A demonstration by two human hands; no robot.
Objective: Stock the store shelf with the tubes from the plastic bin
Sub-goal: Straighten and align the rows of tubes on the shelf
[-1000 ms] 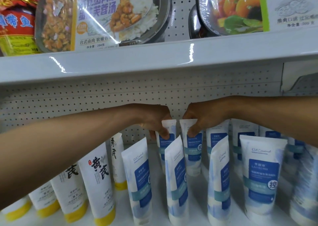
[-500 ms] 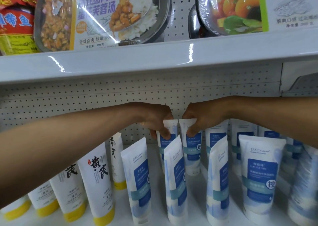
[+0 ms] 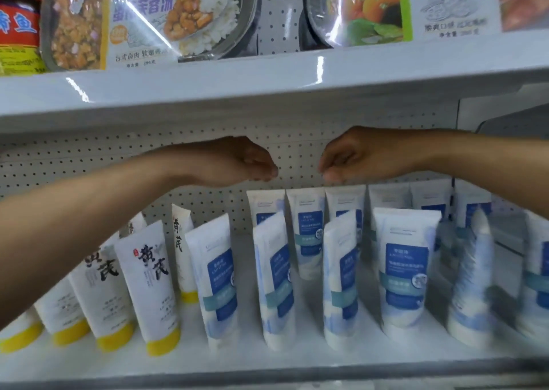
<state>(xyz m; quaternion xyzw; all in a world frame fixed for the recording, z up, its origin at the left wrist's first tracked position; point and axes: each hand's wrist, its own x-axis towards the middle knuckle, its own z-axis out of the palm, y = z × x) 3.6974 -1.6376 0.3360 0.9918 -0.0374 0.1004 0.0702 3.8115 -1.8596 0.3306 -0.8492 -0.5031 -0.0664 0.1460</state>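
Hovering hands, curled fingers, tubes standing below

Curled inward with their tips bunched together, the fingers (image 3: pixel 267 174) of the left hand (image 3: pixel 237 164) hold nothing that can be seen. The fingers (image 3: pixel 329 175) of the right hand (image 3: pixel 353 155) are bunched the same way; their undersides face away, so nothing small between them could be made out. The landmark is the centre back tube (image 3: pixel 307 235), blue and white and standing on its cap. Both hands hang above it and apart from it, the left up and to its left, the right up and to its right, with bare pegboard (image 3: pixel 297 149) between them.

Its neighbour tube (image 3: pixel 263 204) stands just to its left, half hidden by a front-row tube (image 3: pixel 274 282). More blue tubes run to the landmark's right, and the far ones (image 3: pixel 472 276) blur until their print cannot be read. Well to its left stand yellow-capped tubes (image 3: pixel 151 282), several of them covered by the left forearm. All rest on the lower shelf (image 3: pixel 267 360), below and in front of the landmark. Above it, the upper shelf (image 3: pixel 267 86) carries meal trays (image 3: pixel 142 18) and a red packet (image 3: pixel 17 24), all cut off by the frame's edges.
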